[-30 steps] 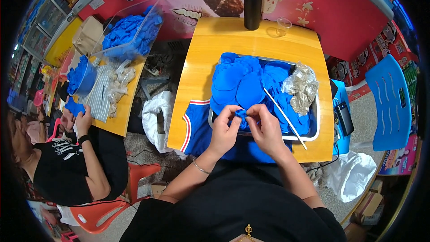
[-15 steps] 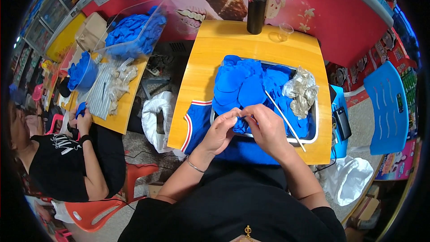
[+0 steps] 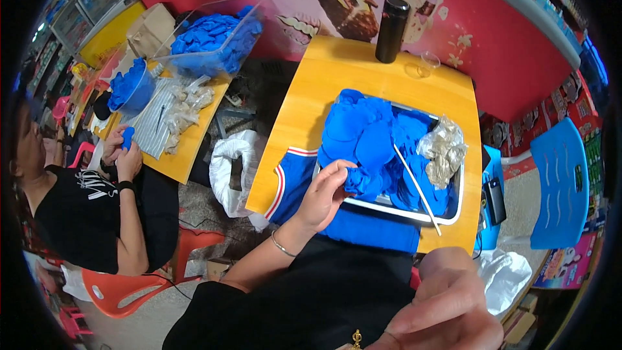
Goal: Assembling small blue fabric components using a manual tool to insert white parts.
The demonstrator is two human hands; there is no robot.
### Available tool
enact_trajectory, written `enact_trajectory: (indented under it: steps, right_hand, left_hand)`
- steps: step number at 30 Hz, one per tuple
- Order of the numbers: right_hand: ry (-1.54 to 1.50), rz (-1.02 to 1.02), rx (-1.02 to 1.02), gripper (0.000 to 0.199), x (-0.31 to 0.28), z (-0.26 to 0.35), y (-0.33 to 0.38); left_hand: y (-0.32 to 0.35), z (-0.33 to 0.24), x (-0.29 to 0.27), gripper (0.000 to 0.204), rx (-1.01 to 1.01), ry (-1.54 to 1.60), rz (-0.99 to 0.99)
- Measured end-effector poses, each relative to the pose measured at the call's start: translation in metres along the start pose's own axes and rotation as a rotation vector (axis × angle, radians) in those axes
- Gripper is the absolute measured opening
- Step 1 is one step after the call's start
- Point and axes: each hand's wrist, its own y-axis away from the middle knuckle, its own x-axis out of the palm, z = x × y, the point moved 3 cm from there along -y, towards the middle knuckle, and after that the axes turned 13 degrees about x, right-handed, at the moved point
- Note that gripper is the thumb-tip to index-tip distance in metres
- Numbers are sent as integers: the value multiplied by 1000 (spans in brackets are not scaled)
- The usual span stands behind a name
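A metal tray (image 3: pixel 453 210) on the orange table (image 3: pixel 363 74) holds a heap of blue round pieces (image 3: pixel 369 136), a bunch of clear crinkled bags (image 3: pixel 444 149) and a thin white stick (image 3: pixel 418 188). My left hand (image 3: pixel 324 194) pinches a small blue piece (image 3: pixel 356 181) at the tray's near left edge. My right hand (image 3: pixel 440 308) is raised close to the camera at the lower right, fingers curled, with nothing seen in it. A blue cloth with red and white trim (image 3: pixel 291 181) lies under the tray's near side.
A black flask (image 3: pixel 392 21) and a clear cup (image 3: pixel 427 61) stand at the table's far edge. At the left a person in black (image 3: pixel 84 207) handles blue pieces at a second orange table with a clear bin of blue pieces (image 3: pixel 214 35). A blue chair (image 3: pixel 560 188) stands right.
My right hand has left the tray and swung back toward the camera at the lower right. My left hand stays at the tray edge, still pinching the blue piece.
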Motion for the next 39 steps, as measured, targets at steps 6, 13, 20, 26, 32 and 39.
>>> enact_trajectory:
  steps: [6,13,20,26,32,39]
  right_hand:
    - [-130,107,-464,30,-8,-44,8]
    - [-265,189,-523,26,-5,-17,-18]
    - [367,410,181,49,-19,-142,4]
    - [300,502,576,19,-30,-189,19]
    - [198,492,661,6,-27,-204,25]
    - [32,473,895,6,-25,-206,32]
  left_hand:
    - [7,-1,-14,21,34,-22,-3]
    - [-8,7,17,22,17,-11,80]
    - [4,-8,11,14,110,-167,57]
    - [4,1,4,10,141,-182,91]
    - [5,8,5,11,6,123,9]
    - [-4,4,0,19,-116,-66,229]
